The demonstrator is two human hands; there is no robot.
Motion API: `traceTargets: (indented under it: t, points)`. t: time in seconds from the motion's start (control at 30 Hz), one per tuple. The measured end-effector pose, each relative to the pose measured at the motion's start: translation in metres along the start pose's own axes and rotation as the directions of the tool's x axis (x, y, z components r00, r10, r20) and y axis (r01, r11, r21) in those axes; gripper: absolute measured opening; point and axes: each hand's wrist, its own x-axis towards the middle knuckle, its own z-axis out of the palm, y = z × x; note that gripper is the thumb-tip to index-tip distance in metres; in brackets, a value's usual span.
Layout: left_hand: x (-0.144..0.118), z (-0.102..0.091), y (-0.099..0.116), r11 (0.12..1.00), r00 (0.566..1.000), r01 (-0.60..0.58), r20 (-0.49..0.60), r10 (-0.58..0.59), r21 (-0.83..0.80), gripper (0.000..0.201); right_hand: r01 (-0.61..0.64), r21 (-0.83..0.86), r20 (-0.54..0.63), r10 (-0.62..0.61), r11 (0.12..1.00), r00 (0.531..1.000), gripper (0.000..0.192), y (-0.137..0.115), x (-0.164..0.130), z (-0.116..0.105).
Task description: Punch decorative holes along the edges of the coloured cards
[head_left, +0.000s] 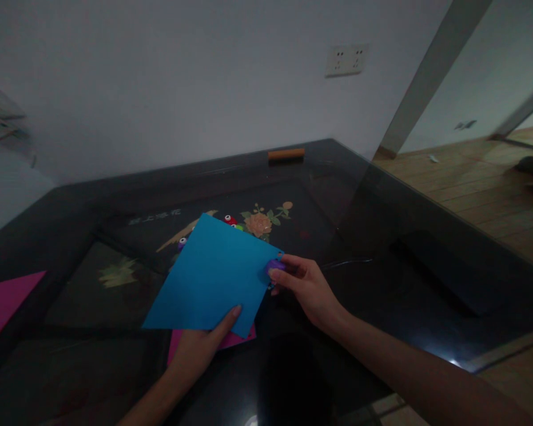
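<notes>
A sheet of blue paper (220,275) is tilted above the dark table. My left hand (204,340) grips its lower edge, thumb on top and fingers hidden underneath. At the right edge of the sheet, my right hand (306,287) pinches a small purple hole punch (274,267) between thumb and fingers. Small cut-outs show along that edge, close to the punch. Beneath the blue sheet a pink sheet (236,341) lies on the table, mostly covered. Just past the blue sheet are small red (230,220) and purple (182,243) objects with white eye-like spots, partly hidden.
The glossy black table (337,355) bears a painted flower (258,225). Another pink sheet (9,302) lies at the left. An orange-brown cylinder (286,154) sits near the back edge, and a dark flat object (444,272) lies at the right. A wall with sockets (347,60) stands behind.
</notes>
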Motion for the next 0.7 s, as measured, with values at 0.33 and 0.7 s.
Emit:
traceTargets:
  t: [0.33, 0.7]
  points:
    - [0.002, -0.002, -0.008, 0.996, 0.999, 0.015, -0.047, -0.010, 0.092, 0.044, -0.032, 0.101, -0.003, 0.032, 0.994, 0.999, 0.027, 0.002, 0.001, 0.001]
    - [0.003, -0.001, -0.012, 0.998, 0.997, 0.000, -0.073, 0.004, 0.066, 0.047, -0.045, 0.096, 0.037, 0.041, 0.994, 0.998, 0.030, -0.002, -0.002, 0.002]
